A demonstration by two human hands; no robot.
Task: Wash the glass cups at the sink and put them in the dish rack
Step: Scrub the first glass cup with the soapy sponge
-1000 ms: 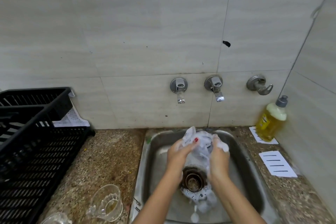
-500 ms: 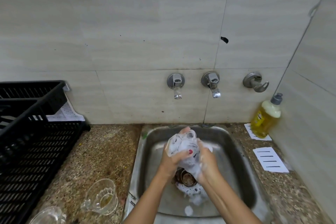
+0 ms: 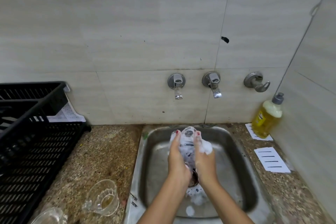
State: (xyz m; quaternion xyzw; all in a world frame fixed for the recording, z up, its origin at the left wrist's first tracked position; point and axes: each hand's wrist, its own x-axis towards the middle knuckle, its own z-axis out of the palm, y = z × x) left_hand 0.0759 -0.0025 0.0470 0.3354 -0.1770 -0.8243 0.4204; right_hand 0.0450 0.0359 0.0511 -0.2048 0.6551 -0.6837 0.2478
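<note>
Closest, at the bottom left edge, part of a clear round glass cup (image 3: 49, 216) peeks in. Just past it, a clear glass cup with a handle (image 3: 103, 198) sits on the brown speckled stone counter (image 3: 101, 151), with a little yellow liquid inside.

Beside them is the shiny steel sink (image 3: 236, 169). Over it, the left hand (image 3: 177, 158) and the right hand (image 3: 204, 158) grip a foamy glass cup (image 3: 188, 138) between them, one hand on each side. The cup is up in the air above the dark round drain (image 3: 194, 178). White foam sticks to the right hand.

On the left stands the black plastic dish rack (image 3: 32, 151). On the right lie white paper slips with black lines (image 3: 271, 160).

Farther back, a yellow soap bottle with a grey cap (image 3: 266, 118) stands in the corner. Grey metal taps (image 3: 212, 83) stick out of the pale tiled wall (image 3: 127, 32).
</note>
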